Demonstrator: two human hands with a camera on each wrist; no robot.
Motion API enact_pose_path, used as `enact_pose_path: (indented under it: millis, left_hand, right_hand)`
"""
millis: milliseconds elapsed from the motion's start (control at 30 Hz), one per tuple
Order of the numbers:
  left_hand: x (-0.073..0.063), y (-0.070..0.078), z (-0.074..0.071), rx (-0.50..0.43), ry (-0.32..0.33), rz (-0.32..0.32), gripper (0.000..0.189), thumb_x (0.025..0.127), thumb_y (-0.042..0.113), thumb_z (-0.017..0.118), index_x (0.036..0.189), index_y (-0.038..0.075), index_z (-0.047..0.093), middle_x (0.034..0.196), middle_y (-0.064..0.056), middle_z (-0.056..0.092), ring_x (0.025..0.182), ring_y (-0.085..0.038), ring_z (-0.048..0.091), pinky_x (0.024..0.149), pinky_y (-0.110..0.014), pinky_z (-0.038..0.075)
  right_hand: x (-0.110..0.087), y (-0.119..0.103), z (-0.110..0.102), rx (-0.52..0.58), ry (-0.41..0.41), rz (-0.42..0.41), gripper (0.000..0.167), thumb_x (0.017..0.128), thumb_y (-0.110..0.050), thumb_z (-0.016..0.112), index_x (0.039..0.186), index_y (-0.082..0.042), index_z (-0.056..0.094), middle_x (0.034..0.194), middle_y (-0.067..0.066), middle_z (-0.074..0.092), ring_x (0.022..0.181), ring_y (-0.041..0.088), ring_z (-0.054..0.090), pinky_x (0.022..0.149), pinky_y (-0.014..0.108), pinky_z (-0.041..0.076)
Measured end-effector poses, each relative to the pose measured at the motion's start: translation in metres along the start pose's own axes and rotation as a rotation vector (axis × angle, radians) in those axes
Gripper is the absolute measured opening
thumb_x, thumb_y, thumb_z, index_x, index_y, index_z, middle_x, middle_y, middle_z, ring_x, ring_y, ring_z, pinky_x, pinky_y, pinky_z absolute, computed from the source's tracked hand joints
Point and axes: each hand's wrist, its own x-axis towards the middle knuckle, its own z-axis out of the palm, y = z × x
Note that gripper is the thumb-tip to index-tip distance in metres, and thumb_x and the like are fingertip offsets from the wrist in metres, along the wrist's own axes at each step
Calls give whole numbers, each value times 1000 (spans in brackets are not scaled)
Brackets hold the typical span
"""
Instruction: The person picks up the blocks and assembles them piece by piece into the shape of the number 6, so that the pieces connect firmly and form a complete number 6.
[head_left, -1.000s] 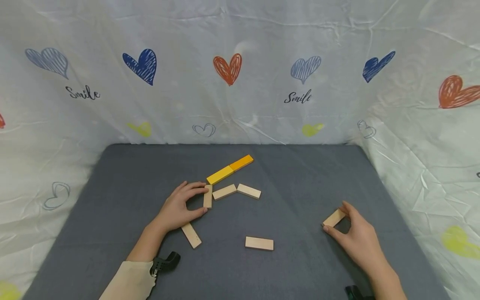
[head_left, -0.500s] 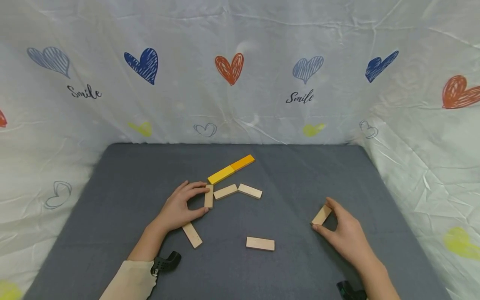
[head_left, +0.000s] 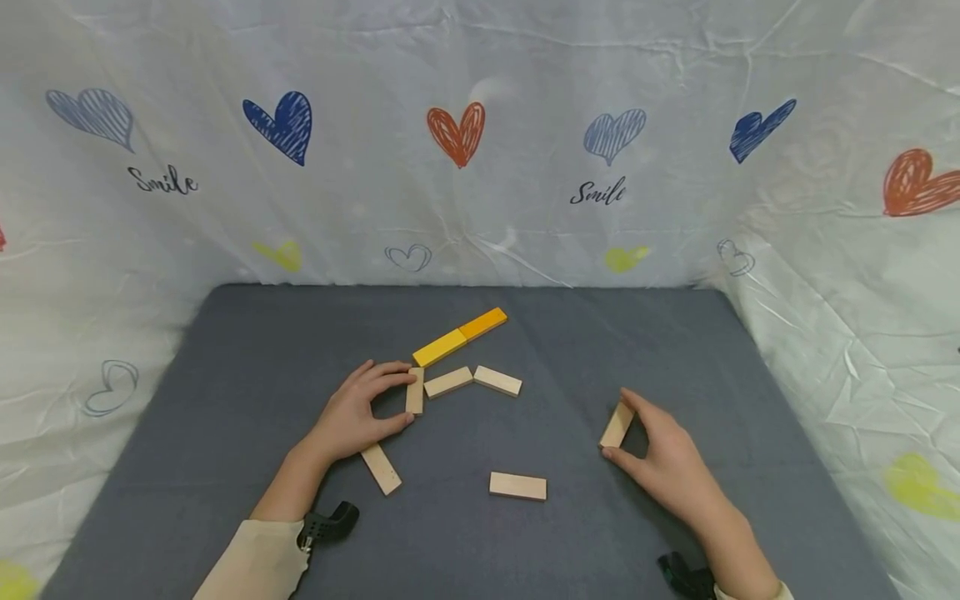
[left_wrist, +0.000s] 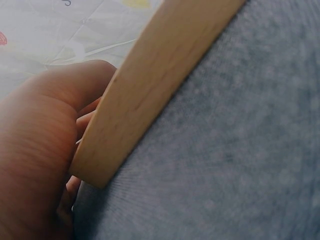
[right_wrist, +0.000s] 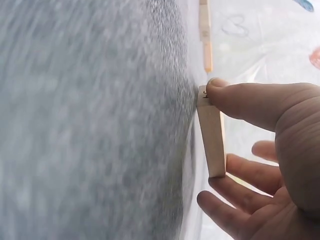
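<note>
Yellow-orange pair (head_left: 461,337) already touching at centre, left hand (head_left: 351,417) and right hand (head_left: 669,461) pinch plain blocks (head_left: 416,397) with fingers (head_left: 392,382), lower-centre block (head_left: 517,486) still apart.

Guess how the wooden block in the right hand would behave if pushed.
The wooden block looks stiff, with straight edges. Its flat faces suggest sliding rather than rolling. Small beside the right hand, it's probably light.

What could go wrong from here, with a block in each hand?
The left hand holds one wooden block close to the yellow block; a twitch might nudge that out of line. The right hand pinches another wooden block by its ends, so it may pivot or slip.
</note>
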Motion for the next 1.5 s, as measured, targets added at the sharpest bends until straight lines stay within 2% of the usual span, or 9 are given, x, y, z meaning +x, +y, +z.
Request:
enact_pose_path:
  millis: [467,900,1500]
  left_hand:
    - [0,1,-5,-3,9,5,62,90,27,93,148,19,70,158,-6,59,153,-37,46,136,-59,19]
    - [0,-2,-3,-2,1,-2,62,91,27,93,149,21,70,158,-5,58,154,-37,45,136,-59,20]
    - [-1,3,-2,-23,-4,-4,63,90,26,94,148,19,70,158,-5,58,153,-36,46,137,-57,18]
  right_hand:
    - [17,-21,16,13,-35,-133,93,86,-19,97,161,4,47,157,26,55,144,48,54,115,67,50]
    - [25,-39,23,54,-56,-158,95,85,-20,98,162,2,47,159,24,55,145,44,54,115,65,52]
    - [36,-56,34,118,-113,-196,97,85,-18,98,164,-2,46,161,18,54,145,39,56,114,60,55]
